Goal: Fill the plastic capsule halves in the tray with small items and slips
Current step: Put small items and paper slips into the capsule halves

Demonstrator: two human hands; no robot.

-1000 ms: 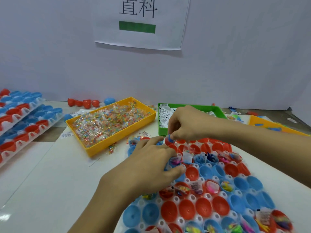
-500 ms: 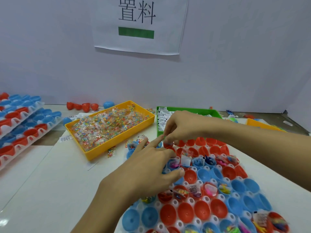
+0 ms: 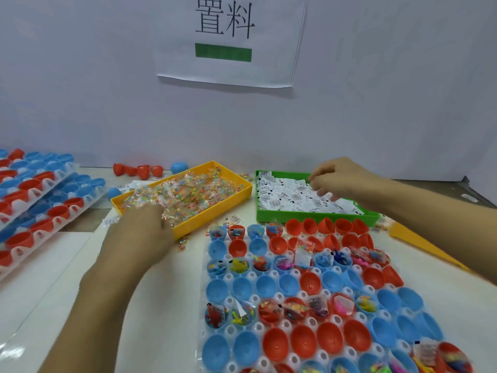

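A white tray [image 3: 229,277] of red and blue capsule halves lies in front of me; some halves hold small toys and packets, others are bare. My left hand [image 3: 139,238] is blurred at the near corner of the yellow bin [image 3: 215,219], its fingers among the clear packets of coloured bits [image 3: 193,189]. My right hand [image 3: 338,179] hovers over the green bin [image 3: 309,218], fingers curled down into the white slips [image 3: 285,195]. Whether either hand holds anything is hidden.
Stacked trays of red and blue halves [image 3: 40,200] stand at the left. Loose red halves [image 3: 134,169] and a blue one [image 3: 178,167] lie by the back wall. An orange bin's edge [image 3: 419,242] shows at the right. A paper sign [image 3: 228,41] hangs on the wall.
Both hands have left the capsule tray. The left one swung left to the yellow bin, and the right one moved back and right to the green bin.
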